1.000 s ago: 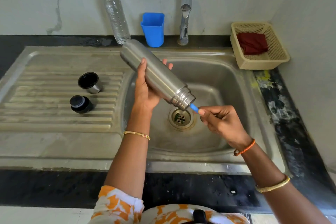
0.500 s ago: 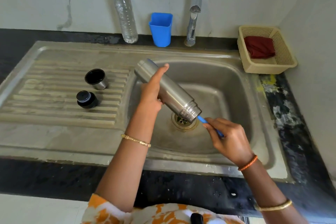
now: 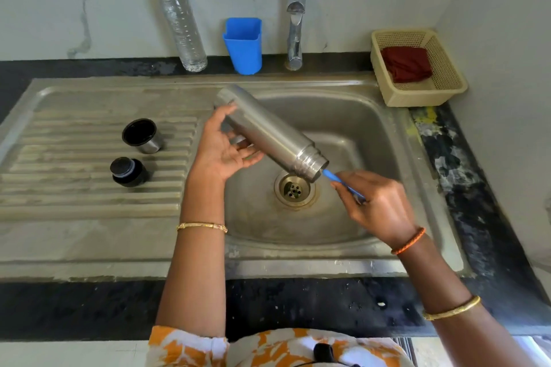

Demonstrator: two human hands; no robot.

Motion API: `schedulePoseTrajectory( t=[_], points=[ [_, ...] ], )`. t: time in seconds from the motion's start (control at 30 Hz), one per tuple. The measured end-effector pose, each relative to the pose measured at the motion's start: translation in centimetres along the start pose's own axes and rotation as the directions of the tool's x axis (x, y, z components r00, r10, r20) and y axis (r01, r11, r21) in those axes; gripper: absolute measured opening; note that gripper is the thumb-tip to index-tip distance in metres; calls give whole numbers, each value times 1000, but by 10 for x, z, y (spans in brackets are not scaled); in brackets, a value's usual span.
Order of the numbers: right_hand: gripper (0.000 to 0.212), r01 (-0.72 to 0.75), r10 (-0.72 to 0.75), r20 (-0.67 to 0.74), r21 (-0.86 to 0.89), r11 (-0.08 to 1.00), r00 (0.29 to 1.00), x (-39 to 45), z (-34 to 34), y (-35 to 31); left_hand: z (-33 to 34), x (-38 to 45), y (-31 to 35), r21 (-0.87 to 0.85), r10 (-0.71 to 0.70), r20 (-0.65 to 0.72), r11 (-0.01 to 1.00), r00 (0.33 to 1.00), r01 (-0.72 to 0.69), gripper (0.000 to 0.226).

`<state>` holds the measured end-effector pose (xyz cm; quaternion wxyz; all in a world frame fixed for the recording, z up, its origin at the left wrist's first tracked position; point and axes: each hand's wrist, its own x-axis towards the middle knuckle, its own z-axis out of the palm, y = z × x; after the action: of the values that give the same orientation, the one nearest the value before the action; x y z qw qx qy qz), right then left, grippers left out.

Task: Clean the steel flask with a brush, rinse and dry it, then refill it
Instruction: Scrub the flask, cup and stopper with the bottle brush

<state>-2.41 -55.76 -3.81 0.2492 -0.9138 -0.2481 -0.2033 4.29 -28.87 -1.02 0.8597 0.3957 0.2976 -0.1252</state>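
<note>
Scrubbing position: steel flask (image 3: 268, 131) is tilted over the sink (image 3: 357, 116), open mouth lower and toward the right hand, base higher and above the left hand.
Left hand (image 3: 222, 147): cradles the flask body from below, palm up; thumb lies against the upper body and fingers curl under it.
Right hand (image 3: 378, 202): pinches the blue brush handle (image 3: 343, 183) just below and right of the flask mouth; fingers are curled round it.
Brush: handle enters the flask mouth; the bristle end is hidden inside.
Drain (image 3: 294, 189): lies between the two hands, directly under the flask mouth.
Cup lid (image 3: 143, 135) and stopper (image 3: 128, 172): stand on the draining board, left of the left hand, apart from each other.
Beyond the hands: plastic bottle (image 3: 182, 24), blue holder (image 3: 244, 45) and tap (image 3: 295, 15) stand at the wall.
Basket (image 3: 447, 80): sits far right, beyond the right hand, holding a red cloth (image 3: 406, 64).
</note>
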Motion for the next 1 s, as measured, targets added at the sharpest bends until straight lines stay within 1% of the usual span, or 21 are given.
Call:
schedulePoseTrajectory(
  t=[0.07,0.1,0.13,0.17,0.2,0.23,0.27,0.33,0.37,0.43,0.5,0.6,0.67,0.7,0.73,0.77,0.8,0.83,0.87,0.93,1.0],
  points=[
    [24,-13,5,95,79,997,995,-6,7,-9,9,-1,-5,58,36,-72,998,997,-32,81],
    [20,-111,80,148,216,970,986,-5,7,-17,12,-2,-10,47,69,-75,997,995,-65,78],
    [19,-289,205,234,423,859,950,-2,6,-23,13,-2,-16,-4,105,-44,994,994,-105,73],
    [22,-484,317,368,609,628,874,3,2,-28,13,-2,-21,-97,138,23,986,990,-136,70],
    [21,-624,362,514,695,357,778,7,-3,-31,11,-1,-25,-214,178,100,965,979,-153,68],
    [16,-682,354,599,708,184,718,11,-8,-32,8,-1,-27,-310,213,189,939,959,-147,68],
    [17,-697,349,623,703,144,700,13,-11,-33,6,-1,-27,-338,231,266,931,936,-134,69],
    [16,-666,367,574,716,210,732,15,-13,-31,1,1,-25,-216,205,305,966,930,-142,73],
    [13,-625,384,507,719,306,771,15,-11,-29,-2,3,-23,-126,174,265,981,948,-145,76],
    [11,-456,350,295,627,632,889,14,-9,-21,-14,5,-22,-10,93,116,996,989,-93,77],
    [16,-207,176,118,353,912,977,10,-5,-14,-22,6,-24,-51,32,-11,998,999,-33,67],
    [25,-43,32,130,81,996,991,2,-1,-12,-1,-1,-25,-8,42,-91,999,995,-43,67],
    [23,-31,12,152,122,992,988,-3,5,-18,17,-2,-27,19,75,-168,997,983,-73,58],
    [21,-89,53,166,220,971,985,-3,7,-23,23,-3,-30,10,85,-185,996,979,-85,53],
    [20,-230,155,217,380,896,964,-2,7,-27,27,-4,-31,-9,94,-173,995,981,-96,50],
    [22,-431,285,331,570,699,900,1,4,-29,29,-4,-31,-33,103,-135,994,985,-109,48],
    [24,-611,366,492,678,409,790,2,-1,-28,29,-4,-29,-61,127,-89,989,988,-133,47],
    [25,-718,374,633,679,152,678,2,-9,-27,29,-4,-25,-102,167,-57,980,984,-173,46],
    [25,-773,356,718,635,17,598,2,-17,-23,28,-2,-18,-149,209,-54,965,976,-215,46],
    [25,-816,324,776,577,-20,541,2,-29,-17,27,3,-3,-212,272,-76,936,959,-282,52],
    [26,-822,327,772,569,24,545,8,-29,-19,29,7,1,-205,284,-77,933,956,-294,54]
  ],
)
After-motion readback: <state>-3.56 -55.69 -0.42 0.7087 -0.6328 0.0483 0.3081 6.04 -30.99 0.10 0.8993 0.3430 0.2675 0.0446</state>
